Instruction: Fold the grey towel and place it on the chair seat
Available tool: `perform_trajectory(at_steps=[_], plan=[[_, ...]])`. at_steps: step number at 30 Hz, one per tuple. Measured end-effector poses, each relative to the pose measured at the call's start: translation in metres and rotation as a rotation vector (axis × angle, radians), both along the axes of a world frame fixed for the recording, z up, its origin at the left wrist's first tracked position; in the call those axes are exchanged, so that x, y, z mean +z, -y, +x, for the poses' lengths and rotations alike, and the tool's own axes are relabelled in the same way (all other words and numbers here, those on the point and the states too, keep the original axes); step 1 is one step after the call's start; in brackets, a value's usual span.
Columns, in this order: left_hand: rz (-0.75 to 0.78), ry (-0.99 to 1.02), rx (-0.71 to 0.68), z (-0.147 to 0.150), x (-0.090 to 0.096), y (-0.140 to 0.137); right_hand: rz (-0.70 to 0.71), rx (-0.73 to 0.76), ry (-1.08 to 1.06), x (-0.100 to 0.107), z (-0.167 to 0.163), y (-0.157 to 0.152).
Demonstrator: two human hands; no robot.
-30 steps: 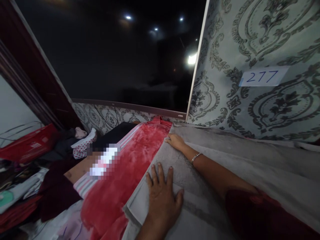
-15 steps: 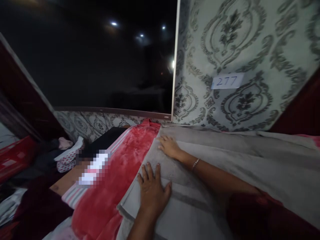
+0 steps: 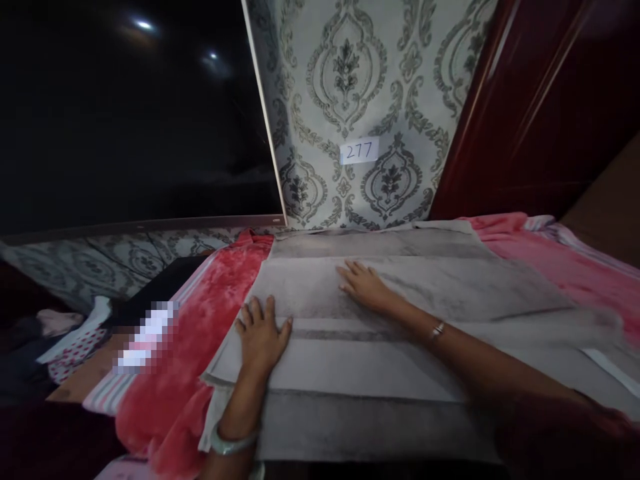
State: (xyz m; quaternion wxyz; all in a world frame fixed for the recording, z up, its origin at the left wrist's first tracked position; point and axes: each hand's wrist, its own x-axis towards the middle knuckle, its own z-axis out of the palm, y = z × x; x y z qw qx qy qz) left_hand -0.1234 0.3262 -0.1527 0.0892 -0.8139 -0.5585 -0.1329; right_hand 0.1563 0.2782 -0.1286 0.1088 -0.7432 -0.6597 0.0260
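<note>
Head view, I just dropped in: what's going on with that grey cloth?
A person has both bare hands flat on a grey cloth spread in folded layers over a red blanket. The left hand presses near the cloth's left edge; the right hand lies palm down farther in, toward the middle. Neither hand grips anything. A label reading 277 hangs on the patterned wall behind.

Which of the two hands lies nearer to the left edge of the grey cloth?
The left hand, with the pale bangle on its wrist, lies flat by that edge; the right hand rests nearer the middle of the grey cloth.
</note>
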Motion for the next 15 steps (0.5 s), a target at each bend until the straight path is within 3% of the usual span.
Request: perform_trajectory(at_steps=[2,5,8,15], plan=[[0.055,-0.016,-0.169,0.0,0.001,0.001,0.048,0.102,0.006,-0.009,-0.001,0.03],[-0.044,-0.089,-0.353,0.003,0.004,0.0,0.024,0.205,0.0,-0.024,-0.004,0.064],[-0.128,-0.133,-0.321,0.005,0.007,-0.005,-0.028,0.177,-0.038,-0.031,-0.004,0.077],[-0.182,-0.237,-0.229,0.024,0.025,-0.008,0.047,0.127,-0.1,-0.027,0.007,0.104]])
